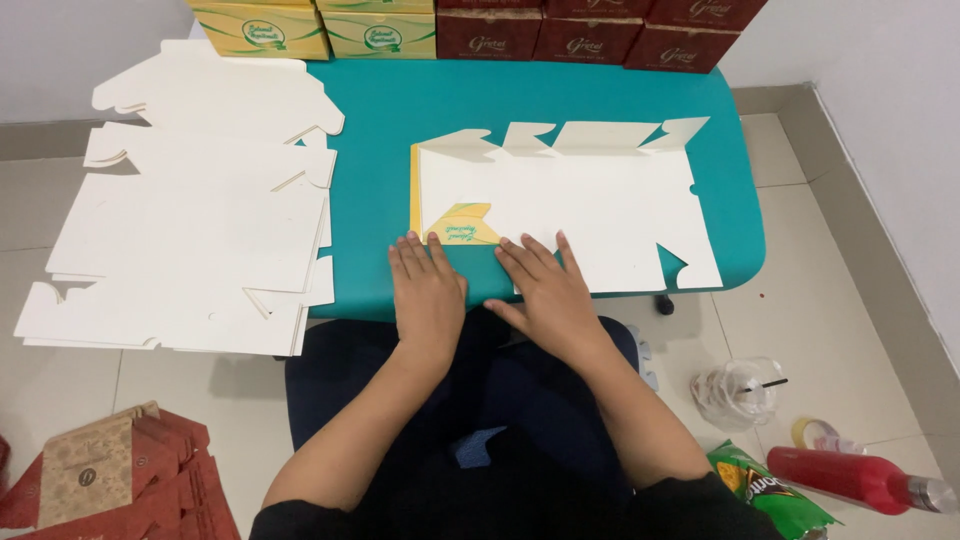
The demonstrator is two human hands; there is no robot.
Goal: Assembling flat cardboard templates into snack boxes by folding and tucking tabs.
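A flat, unfolded white cardboard box blank (580, 205) lies on a teal table (380, 120), printed side down, with a yellow flap (462, 226) folded over at its near left corner. My left hand (428, 290) presses flat on the near edge by that yellow flap, fingers spread. My right hand (545, 290) lies flat beside it on the blank's near edge, fingers apart. Neither hand grips anything.
A stack of white box blanks (190, 240) overhangs the table's left side. Assembled yellow boxes (320, 30) and dark red boxes (590, 30) line the far edge. On the floor lie red flat cartons (110, 480), a plastic cup (738, 392), a red bottle (860, 478) and a green snack bag (770, 492).
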